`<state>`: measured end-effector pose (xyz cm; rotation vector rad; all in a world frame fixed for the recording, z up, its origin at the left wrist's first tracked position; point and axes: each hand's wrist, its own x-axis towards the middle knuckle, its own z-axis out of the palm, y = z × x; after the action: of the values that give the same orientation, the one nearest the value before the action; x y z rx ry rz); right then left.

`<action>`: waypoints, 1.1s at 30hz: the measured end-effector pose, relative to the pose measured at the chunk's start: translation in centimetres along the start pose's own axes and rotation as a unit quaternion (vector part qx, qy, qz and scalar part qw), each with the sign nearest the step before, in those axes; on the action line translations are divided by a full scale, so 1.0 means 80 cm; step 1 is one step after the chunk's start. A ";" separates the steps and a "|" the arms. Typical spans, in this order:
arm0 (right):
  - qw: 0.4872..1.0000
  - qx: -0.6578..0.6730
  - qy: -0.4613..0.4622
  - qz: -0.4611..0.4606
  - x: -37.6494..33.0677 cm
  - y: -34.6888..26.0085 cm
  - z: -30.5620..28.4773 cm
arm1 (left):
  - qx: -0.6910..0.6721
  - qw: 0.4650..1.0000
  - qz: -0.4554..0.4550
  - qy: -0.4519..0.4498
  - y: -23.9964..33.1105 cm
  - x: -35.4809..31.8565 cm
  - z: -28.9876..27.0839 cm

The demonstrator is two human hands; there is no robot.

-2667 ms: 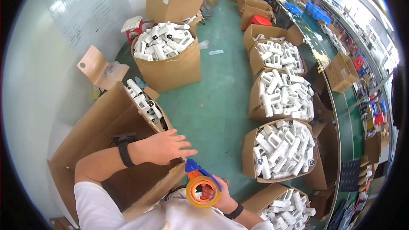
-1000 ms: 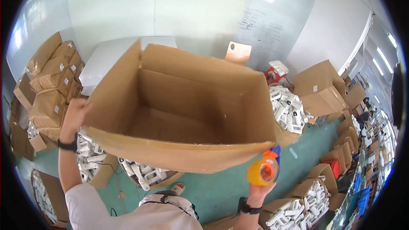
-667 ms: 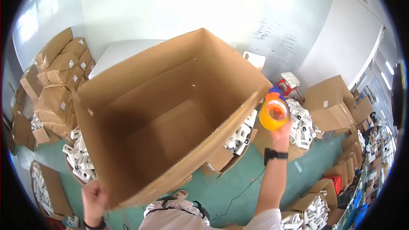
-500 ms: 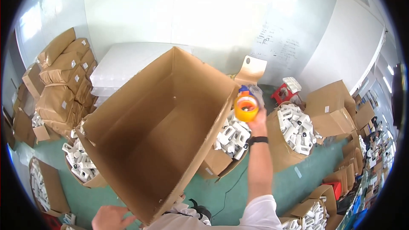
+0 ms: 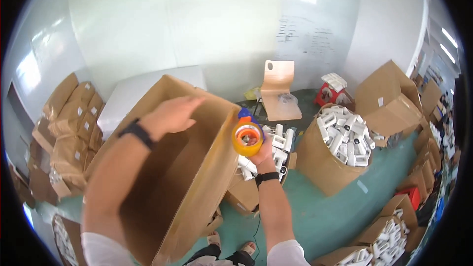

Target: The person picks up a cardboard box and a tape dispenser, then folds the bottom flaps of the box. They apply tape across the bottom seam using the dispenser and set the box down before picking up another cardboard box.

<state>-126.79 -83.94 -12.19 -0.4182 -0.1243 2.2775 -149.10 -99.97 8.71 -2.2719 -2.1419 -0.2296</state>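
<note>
A large cardboard box [image 5: 207,192] stands tilted in front of me, its top open and its inside dark. Over its far part reaches my left hand [image 5: 172,114], fingers stretched out and holding nothing; whether it touches the far wall I cannot tell. My right hand [image 5: 263,152] grips a tape dispenser [image 5: 247,139] with a yellow-orange roll and a blue end, close against the box's right far corner. A glossy yellowish strip runs along the outer right side of the box. Both wrists wear black bands.
Cartons of white plastic parts [image 5: 347,138] stand to the right and behind the box. A wooden chair [image 5: 278,86] and a red stool [image 5: 325,93] stand by the wall. Brown packages [image 5: 69,143] are stacked left. A cable [image 5: 257,231] lies on the green floor.
My left hand has risen from the box's near lower edge to above its far part. The tape dispenser has moved left with my right hand to the box corner. The view has shifted rightward.
</note>
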 end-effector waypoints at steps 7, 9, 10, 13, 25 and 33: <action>0.999 0.014 0.002 0.047 -0.021 -0.009 -0.012 | 0.094 0.941 0.290 0.146 -0.002 0.178 0.170; 0.998 0.012 0.002 0.054 -0.023 -0.016 -0.021 | 0.064 0.941 0.305 0.134 -0.019 0.191 0.183; 0.998 0.005 -0.004 0.069 -0.025 -0.018 -0.025 | 0.038 0.941 0.311 0.126 -0.024 0.196 0.191; 0.997 0.015 0.001 0.074 -0.031 -0.026 -0.042 | 0.020 0.932 0.317 0.175 0.004 0.204 0.193; 0.982 0.037 0.142 0.122 -0.265 0.056 -0.103 | 0.064 0.957 0.193 0.208 -0.046 0.234 0.213; 0.969 -0.041 0.168 0.176 -0.312 0.205 -0.090 | 0.247 0.945 0.106 0.186 -0.077 0.255 0.191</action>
<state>-120.29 -113.70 -16.17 -0.9263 0.0313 2.5111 -152.60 -77.68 -4.67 -1.9553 -1.5418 -0.0921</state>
